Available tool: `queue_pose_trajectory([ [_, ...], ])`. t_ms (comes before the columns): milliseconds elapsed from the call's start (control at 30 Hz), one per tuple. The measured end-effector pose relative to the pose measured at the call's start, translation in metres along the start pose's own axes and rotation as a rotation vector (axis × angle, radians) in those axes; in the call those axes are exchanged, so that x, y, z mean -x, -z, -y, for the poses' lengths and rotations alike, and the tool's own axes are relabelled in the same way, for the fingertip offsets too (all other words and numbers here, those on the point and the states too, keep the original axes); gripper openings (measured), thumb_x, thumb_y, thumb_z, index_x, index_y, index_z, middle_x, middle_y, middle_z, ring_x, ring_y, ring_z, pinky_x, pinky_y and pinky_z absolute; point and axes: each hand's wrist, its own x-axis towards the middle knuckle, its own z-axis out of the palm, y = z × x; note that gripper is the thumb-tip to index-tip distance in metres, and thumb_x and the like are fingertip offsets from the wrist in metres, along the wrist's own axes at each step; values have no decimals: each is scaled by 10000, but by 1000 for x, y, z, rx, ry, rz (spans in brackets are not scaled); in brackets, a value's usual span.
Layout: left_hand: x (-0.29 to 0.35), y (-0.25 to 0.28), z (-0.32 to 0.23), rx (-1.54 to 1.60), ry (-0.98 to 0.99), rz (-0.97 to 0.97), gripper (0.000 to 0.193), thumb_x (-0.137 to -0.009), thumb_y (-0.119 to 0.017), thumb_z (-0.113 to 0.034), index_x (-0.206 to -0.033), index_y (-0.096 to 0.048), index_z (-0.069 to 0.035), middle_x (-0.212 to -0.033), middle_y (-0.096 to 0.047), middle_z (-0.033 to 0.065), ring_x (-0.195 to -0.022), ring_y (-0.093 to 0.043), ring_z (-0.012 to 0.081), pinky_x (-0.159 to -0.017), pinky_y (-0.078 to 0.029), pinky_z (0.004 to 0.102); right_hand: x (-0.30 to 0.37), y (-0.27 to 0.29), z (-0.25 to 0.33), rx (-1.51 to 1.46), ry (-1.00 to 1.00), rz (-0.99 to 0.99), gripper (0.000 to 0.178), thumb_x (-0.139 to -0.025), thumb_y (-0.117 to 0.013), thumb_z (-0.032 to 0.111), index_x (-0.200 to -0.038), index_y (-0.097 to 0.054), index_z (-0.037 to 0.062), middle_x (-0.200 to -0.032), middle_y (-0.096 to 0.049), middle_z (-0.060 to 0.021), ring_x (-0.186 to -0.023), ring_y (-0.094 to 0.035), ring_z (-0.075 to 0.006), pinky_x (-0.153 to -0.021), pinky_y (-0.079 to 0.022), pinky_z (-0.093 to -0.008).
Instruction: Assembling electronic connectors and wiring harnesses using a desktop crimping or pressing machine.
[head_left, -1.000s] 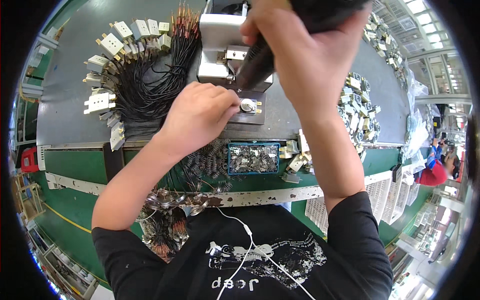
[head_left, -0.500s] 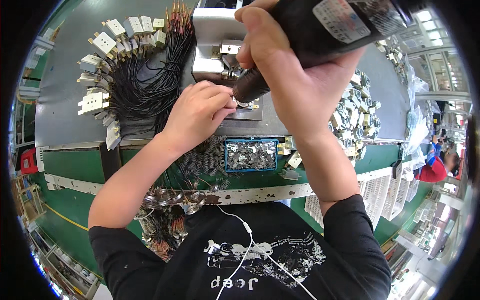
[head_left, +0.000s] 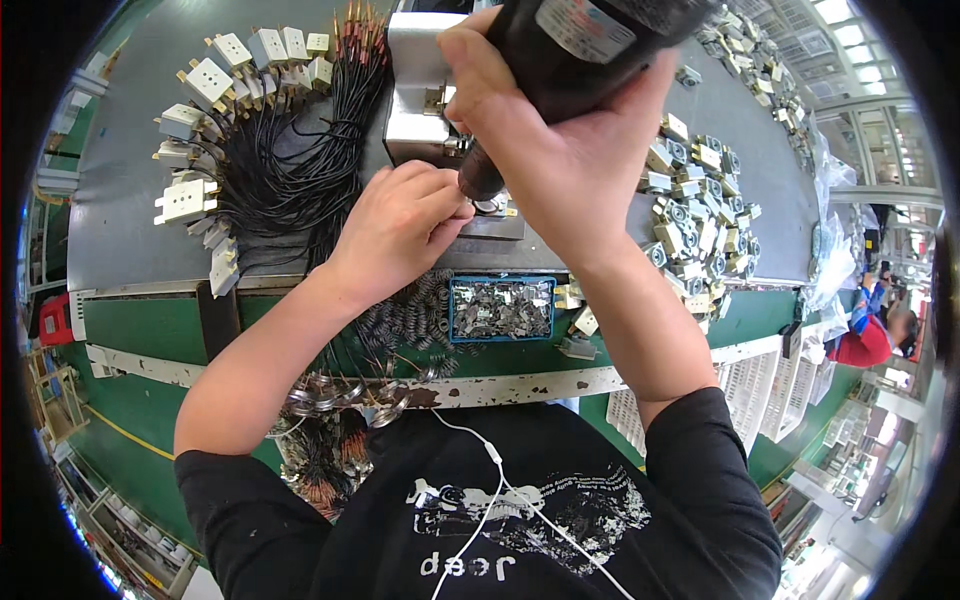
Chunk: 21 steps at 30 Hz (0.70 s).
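My right hand [head_left: 570, 175] is wrapped round a black electric screwdriver [head_left: 570, 60]. The tool slants down to the left, its dark nose close to the fingertips of my left hand [head_left: 400, 220]. Those left fingers are bent and pinched together at a small metal fixture [head_left: 495, 230]; whatever they grip is hidden. A small pale part [head_left: 490, 206] with a brassy bit shows on the fixture, just under the tool's nose. Behind it stands a silver metal block [head_left: 418, 60], partly covered by my right hand.
Left lie white socket blocks [head_left: 207, 85] on bundled black wires [head_left: 290, 190]. A blue-rimmed tray [head_left: 452, 312] of small metal pieces sits at the near edge beside coiled springs [head_left: 395, 318]. Right are piled white socket parts [head_left: 705, 225]. A person in red and blue [head_left: 865, 335] is far right.
The screwdriver and my right hand have shifted left, and the tool's nose is now slightly further left over the fixture. My left hand stays nearly where it was.
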Motion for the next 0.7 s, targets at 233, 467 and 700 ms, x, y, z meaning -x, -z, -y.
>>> queue_pose_trajectory([
  [233,-6,4,-5,90,270,66,218,-854,-763,-135,-967,-598,-50,-1005,-663,92,-990,-643,337,-862,-517,462,-2,4,9,-102,-99,133,623,-853,-746,-76,-1366,-402,9,-970,-646,-78,-831,-669,-137,-730,-563,-294],
  [467,-18,32,-8,14,309,401,246,-918,-715,-229,-1060,-631,-47,-992,-669,130,-927,-676,360,-793,-548,471,0,7,7,-95,-49,206,633,-852,-755,-68,-1369,-396,5,-984,-677,-99,-874,-693,-156,-751,-576,-309],
  [700,-28,27,-10,-68,332,455,212,-926,-702,-255,-1039,-677,-77,-940,-679,126,-927,-686,351,-805,-553,472,-30,18,-21,54,425,332,498,-832,-770,-64,-1250,-505,-14,-934,-690,-88,-835,-697,-151,-734,-569,-293],
])
